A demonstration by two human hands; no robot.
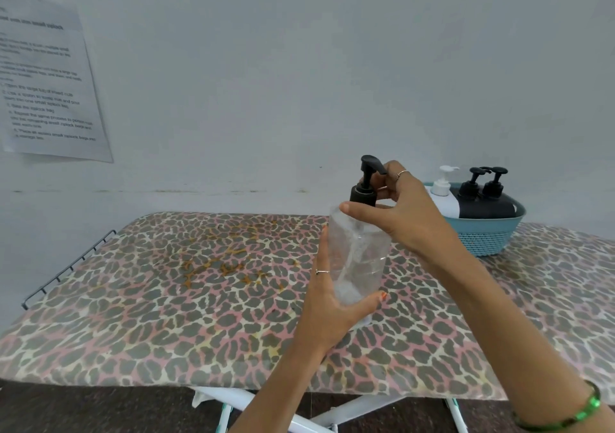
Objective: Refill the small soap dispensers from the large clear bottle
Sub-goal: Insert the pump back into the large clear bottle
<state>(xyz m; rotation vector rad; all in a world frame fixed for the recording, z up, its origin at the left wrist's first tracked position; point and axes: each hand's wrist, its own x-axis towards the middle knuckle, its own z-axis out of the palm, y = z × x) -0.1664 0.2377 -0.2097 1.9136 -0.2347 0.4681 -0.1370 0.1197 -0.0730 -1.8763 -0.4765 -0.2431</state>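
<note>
The large clear bottle [361, 249] stands upright above the leopard-print board, with a black pump head [367, 179] on its neck. My left hand [327, 303] wraps the bottle's lower body from the left. My right hand [396, 213] reaches over from the right, its fingers closed around the black pump collar and nozzle. At the back right, a teal basket [486, 236] holds a white dispenser [444, 196] with a white pump and two black dispensers [484, 199] with black pumps.
The leopard-print ironing board [199, 299] has a wire rack [66, 269] at its left end and white legs [332, 412] below. A printed sheet [46, 80] hangs on the wall at the left.
</note>
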